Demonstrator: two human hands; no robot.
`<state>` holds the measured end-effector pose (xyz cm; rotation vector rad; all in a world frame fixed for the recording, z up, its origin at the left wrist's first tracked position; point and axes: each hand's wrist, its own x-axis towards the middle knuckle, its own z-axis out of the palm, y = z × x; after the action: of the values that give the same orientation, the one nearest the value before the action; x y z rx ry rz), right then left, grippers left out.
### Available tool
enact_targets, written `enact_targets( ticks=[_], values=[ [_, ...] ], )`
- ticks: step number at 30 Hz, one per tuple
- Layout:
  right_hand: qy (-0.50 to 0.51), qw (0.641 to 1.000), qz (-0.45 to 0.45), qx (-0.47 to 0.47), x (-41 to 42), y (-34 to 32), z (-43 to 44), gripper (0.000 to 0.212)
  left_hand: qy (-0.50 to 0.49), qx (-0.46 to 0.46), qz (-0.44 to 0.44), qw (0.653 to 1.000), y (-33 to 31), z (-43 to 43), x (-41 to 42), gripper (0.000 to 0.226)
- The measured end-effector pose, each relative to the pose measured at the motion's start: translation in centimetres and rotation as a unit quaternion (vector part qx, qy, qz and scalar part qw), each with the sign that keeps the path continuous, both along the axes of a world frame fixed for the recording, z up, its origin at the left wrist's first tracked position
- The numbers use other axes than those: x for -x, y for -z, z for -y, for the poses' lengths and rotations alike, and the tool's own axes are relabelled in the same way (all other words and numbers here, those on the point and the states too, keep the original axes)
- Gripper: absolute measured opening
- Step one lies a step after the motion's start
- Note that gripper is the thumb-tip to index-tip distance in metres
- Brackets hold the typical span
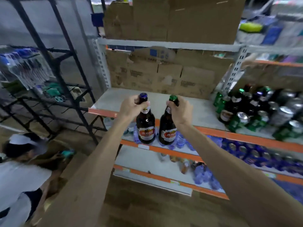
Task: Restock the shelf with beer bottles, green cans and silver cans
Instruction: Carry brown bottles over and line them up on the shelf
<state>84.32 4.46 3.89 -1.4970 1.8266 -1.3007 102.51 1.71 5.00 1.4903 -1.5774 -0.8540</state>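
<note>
My left hand [132, 106] grips the neck of a brown beer bottle with a blue cap [145, 126]. My right hand [181, 110] grips the neck of a second brown beer bottle with a green cap [167, 130]. Both bottles hang upright, side by side, just in front of the orange front edge of the grey shelf board [164, 102]. At the right end of that shelf stands a cluster of beer bottles [236, 104], green cans [236, 123] and silver cans [283, 112].
Cardboard boxes [164, 74] line the back of the shelf and fill the level above. Lower shelves [147, 158] hold blue-wrapped packs and small bottles. A black metal rack [54, 76] stands at the left. A person in a white cap [21, 145] crouches at the lower left.
</note>
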Motion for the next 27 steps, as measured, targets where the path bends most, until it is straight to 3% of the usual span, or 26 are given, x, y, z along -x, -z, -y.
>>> enact_targets(
  ticks=[10, 19, 27],
  values=[
    [0.102, 0.993, -0.052, 0.039, 3.6, -1.5, -9.0, 0.015, 0.101, 0.018, -0.015, 0.995, -0.6, -5.5, 3.8, 0.034],
    [0.107, 0.994, -0.021, 0.032, 1.2, -0.9, -16.7, 0.016, 0.08, 0.018, -0.024, 0.996, -1.1, -13.7, 0.3, 0.032],
    [0.092, 0.996, -0.012, 0.017, -5.1, -1.6, -18.0, 0.013, 0.067, 0.018, -0.026, 0.997, -1.4, -14.7, -5.9, 0.031]
  ],
)
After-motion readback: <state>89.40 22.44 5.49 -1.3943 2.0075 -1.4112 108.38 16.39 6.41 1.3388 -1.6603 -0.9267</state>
